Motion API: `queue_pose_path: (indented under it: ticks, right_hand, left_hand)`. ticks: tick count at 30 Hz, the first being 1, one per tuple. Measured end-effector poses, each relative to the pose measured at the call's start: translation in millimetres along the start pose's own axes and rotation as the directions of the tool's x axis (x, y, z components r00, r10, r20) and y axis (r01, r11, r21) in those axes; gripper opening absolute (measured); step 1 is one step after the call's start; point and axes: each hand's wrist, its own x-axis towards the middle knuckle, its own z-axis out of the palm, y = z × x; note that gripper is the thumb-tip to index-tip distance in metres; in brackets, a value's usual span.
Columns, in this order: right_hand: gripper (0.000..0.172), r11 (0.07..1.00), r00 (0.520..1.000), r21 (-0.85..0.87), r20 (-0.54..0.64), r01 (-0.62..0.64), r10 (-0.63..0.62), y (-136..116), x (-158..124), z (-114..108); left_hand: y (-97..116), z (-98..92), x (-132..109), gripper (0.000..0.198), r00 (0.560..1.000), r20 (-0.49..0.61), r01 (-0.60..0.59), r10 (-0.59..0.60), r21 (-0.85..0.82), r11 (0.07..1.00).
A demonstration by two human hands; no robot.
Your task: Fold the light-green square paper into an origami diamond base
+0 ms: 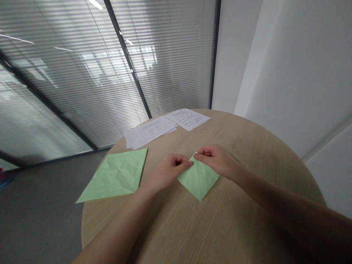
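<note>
On the round wooden table (225, 227), a small green paper (200, 180) lies just in front of the person, turned like a diamond, with one corner pointing to the body. Some crease lines run over its surface, and one goes down near the middle.

The left hand (176, 165) holds this paper in a narrow pinch, the thumb lying on it near the top corner. The right hand (213, 157) is also closed narrowly, with thumb and finger pinching at the top corner itself. The two thumbs are near each other but apart (how many layers are between the fingers, I cannot tell).

In my judgement, the step in hand is a careful fold, or the opening of a fold, at this top corner; the picture does not show which one. The next move calls, I think, for small and even finger pressure, with the layers kept aligned at the corner, because thin paper can easily slip or take a wrong crease.

To the left, a larger green paper (117, 174), also wrinkled, lies partly over the table's edge, above the grey floor (41, 209). It is apart from the small one. White printed sheets (154, 131) rest at the far side, before the blinds (176, 69).
</note>
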Motion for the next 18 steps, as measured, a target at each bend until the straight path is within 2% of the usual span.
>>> queue_pose_path:
  ticks: [3,5,7,8,10,11,12,14,16,18]
  right_hand:
    - [0.031,1.000,0.999,-0.025,-0.046,-0.005,0.004,3,4,-2]
    - [0.030,0.998,0.998,-0.063,-0.057,-0.018,0.014,9,8,-3]
    - [0.028,0.991,0.998,-0.135,-0.067,-0.025,0.016,18,14,-4]
    - [0.028,0.983,0.997,-0.181,-0.075,-0.027,0.013,23,17,-5]
    - [0.029,0.959,0.996,-0.281,-0.092,-0.025,-0.001,32,23,-7]
    - [0.029,0.943,0.995,-0.331,-0.102,-0.020,-0.014,36,25,-8]
    - [0.029,0.925,0.993,-0.380,-0.112,-0.014,-0.031,40,28,-10]
    - [0.029,0.879,0.990,-0.476,-0.124,0.003,-0.070,45,31,-14]
    - [0.028,0.814,0.989,-0.580,-0.103,0.031,-0.111,48,34,-18]
    - [0.027,0.729,0.987,-0.682,-0.069,0.059,-0.145,51,35,-20]
  left_hand:
    - [-7,1.0,4,0.035,0.997,0.060,0.047,-0.040,-0.117,0.992]
    - [-11,1.7,6,0.030,0.997,0.040,0.077,-0.073,-0.096,0.992]
    - [-13,3.1,6,0.026,0.994,-0.083,0.070,-0.065,0.061,0.996]
    - [-13,4.4,6,0.027,0.985,-0.174,0.051,-0.018,0.189,0.981]
    - [-11,9.4,3,0.028,0.944,-0.283,-0.015,0.170,0.480,0.877]
    - [-10,13.3,2,0.024,0.926,-0.263,-0.062,0.271,0.602,0.796]
    - [-10,18.3,1,0.022,0.915,-0.199,-0.123,0.352,0.693,0.711]
    - [-11,30.3,-1,0.024,0.899,-0.008,-0.268,0.438,0.780,0.566]
    - [-15,42.5,0,0.025,0.872,0.146,-0.389,0.467,0.786,0.480]
    - [-21,51.5,2,0.027,0.856,0.216,-0.448,0.470,0.764,0.465]
